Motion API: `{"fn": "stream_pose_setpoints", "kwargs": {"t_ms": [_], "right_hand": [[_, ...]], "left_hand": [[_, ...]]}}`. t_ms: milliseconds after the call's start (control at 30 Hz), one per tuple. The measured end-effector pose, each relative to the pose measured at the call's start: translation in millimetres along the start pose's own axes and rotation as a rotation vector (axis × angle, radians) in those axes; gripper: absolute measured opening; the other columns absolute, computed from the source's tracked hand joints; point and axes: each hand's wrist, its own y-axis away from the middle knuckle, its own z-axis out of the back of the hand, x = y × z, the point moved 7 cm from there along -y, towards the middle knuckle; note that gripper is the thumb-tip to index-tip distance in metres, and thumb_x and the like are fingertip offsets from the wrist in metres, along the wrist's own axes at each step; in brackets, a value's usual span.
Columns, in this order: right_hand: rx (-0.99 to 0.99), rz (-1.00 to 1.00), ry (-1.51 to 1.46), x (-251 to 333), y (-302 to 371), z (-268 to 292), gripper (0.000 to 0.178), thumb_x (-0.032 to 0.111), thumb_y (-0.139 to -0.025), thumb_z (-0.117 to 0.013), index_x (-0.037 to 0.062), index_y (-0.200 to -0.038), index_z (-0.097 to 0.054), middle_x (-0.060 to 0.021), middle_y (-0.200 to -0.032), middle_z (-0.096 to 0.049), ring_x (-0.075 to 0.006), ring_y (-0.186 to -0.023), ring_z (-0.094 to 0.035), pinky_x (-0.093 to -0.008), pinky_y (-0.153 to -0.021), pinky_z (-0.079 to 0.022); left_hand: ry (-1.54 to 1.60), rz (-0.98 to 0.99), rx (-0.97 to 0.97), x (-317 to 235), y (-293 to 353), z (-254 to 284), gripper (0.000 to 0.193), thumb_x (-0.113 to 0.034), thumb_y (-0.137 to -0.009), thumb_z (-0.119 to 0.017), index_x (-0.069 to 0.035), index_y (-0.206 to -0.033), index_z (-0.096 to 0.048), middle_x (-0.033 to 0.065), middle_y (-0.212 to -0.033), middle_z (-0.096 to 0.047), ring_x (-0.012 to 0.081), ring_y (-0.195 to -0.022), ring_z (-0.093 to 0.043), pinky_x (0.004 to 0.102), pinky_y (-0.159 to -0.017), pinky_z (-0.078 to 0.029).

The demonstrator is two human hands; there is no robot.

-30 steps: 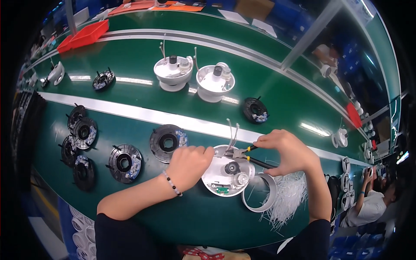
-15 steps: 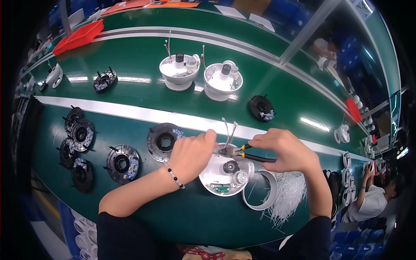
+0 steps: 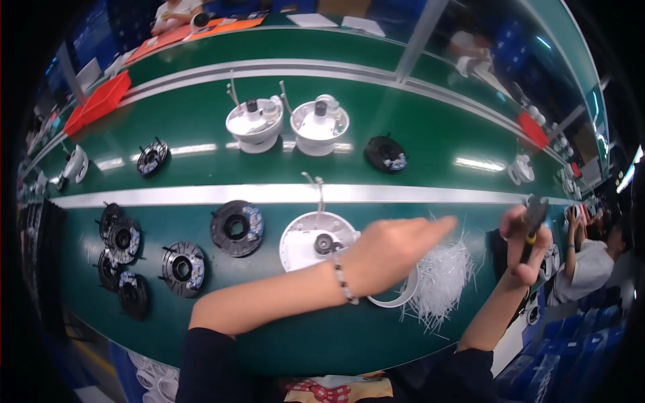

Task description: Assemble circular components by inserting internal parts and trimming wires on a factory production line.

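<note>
My right hand (image 3: 524,258) is raised at the right, its fingers around a pair of cutting pliers (image 3: 535,213) whose jaws point up. My left hand (image 3: 393,252), smeared by motion, reaches across over a heap of thin white plastic strips (image 3: 440,289); whether its fingers pinch anything does not show. Beneath and left of that forearm sits a round white housing (image 3: 302,250) with a black knob and upright wires (image 3: 320,195). My left hand and wrist hide its right part. A white ring (image 3: 396,300) lies beside the heap, partly covered by the hand.
Two similar white housings (image 3: 254,131) stand on the far green belt beside a black disc with a circuit board (image 3: 386,154). Several such black discs (image 3: 236,228) lie left on the near bench. A red tray (image 3: 101,104) is far left. A co-worker (image 3: 584,262) sits at the right.
My left hand has left the housing's wires and swung right over the strip heap. My right hand has carried the pliers away to the right and turned them upward. The view has shifted.
</note>
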Motion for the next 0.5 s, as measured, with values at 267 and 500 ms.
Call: {"fn": "stream_pose_setpoints", "kwargs": {"t_ms": [267, 500], "right_hand": [[-0.017, 0.010, 0.104, 40, 100, 6, 0.063, 0.023, -0.046, -0.073, -0.0038, -0.100, -0.057, -0.0190, -0.076, -0.059, -0.0263, -0.067, -0.057, -0.0288, -0.057, -0.044], [-0.034, -0.046, -0.041, -23, 105, -40, 0.061, 0.021, -0.047, -0.071, -0.0039, -0.100, -0.057, -0.0170, -0.074, -0.058, -0.0244, -0.065, -0.054, -0.0307, -0.058, -0.042]], "left_hand": [[-0.310, 0.592, -0.278, 69, 81, 108, 0.056, 0.002, -0.075, -0.049, -0.001, -0.127, -0.028, 0.0163, -0.127, -0.037, 0.0249, -0.115, -0.038, 0.0337, -0.091, -0.033], [0.666, 1.236, -0.184, 121, 173, 58, 0.035, -0.006, -0.084, -0.047, 0.003, -0.118, -0.040, 0.0107, -0.110, -0.051, 0.0151, -0.099, -0.050, 0.0258, -0.084, -0.041]]}}
